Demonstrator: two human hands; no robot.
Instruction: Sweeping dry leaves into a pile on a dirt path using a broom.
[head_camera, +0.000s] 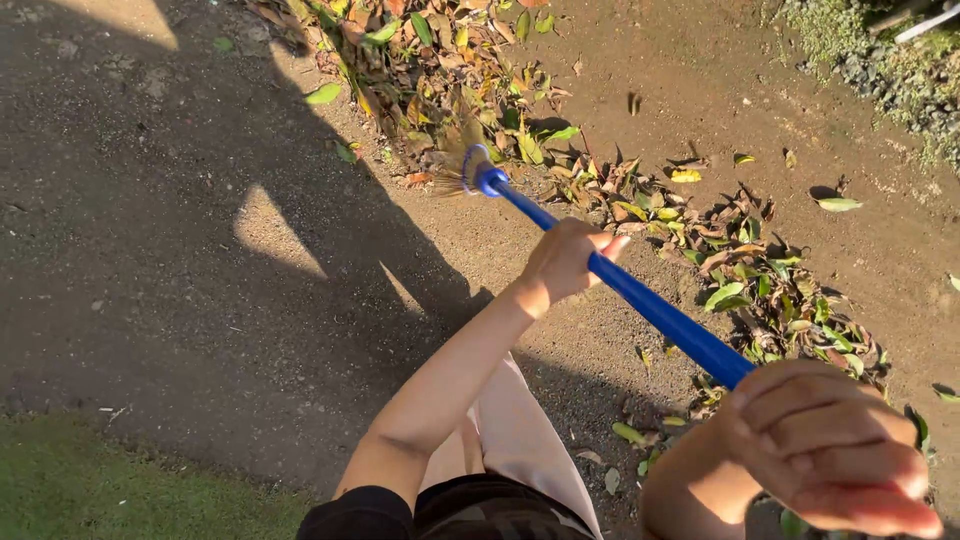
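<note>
A broom with a blue handle (655, 310) runs from lower right up to the middle of the view. Its straw head (455, 160) rests against a heap of dry brown and green leaves (440, 70). My left hand (565, 258) is wrapped around the middle of the handle. My right hand (825, 445) grips the near end of the handle, close to the camera at lower right. A band of leaves (760, 280) trails from the heap down to the right across the bare dirt ground (180, 150).
A grass patch (90, 490) lies at the lower left. Low plants and gravel (890, 60) edge the upper right corner. My shadow falls over the dirt at left. A pale trouser leg (520, 430) shows below my left arm.
</note>
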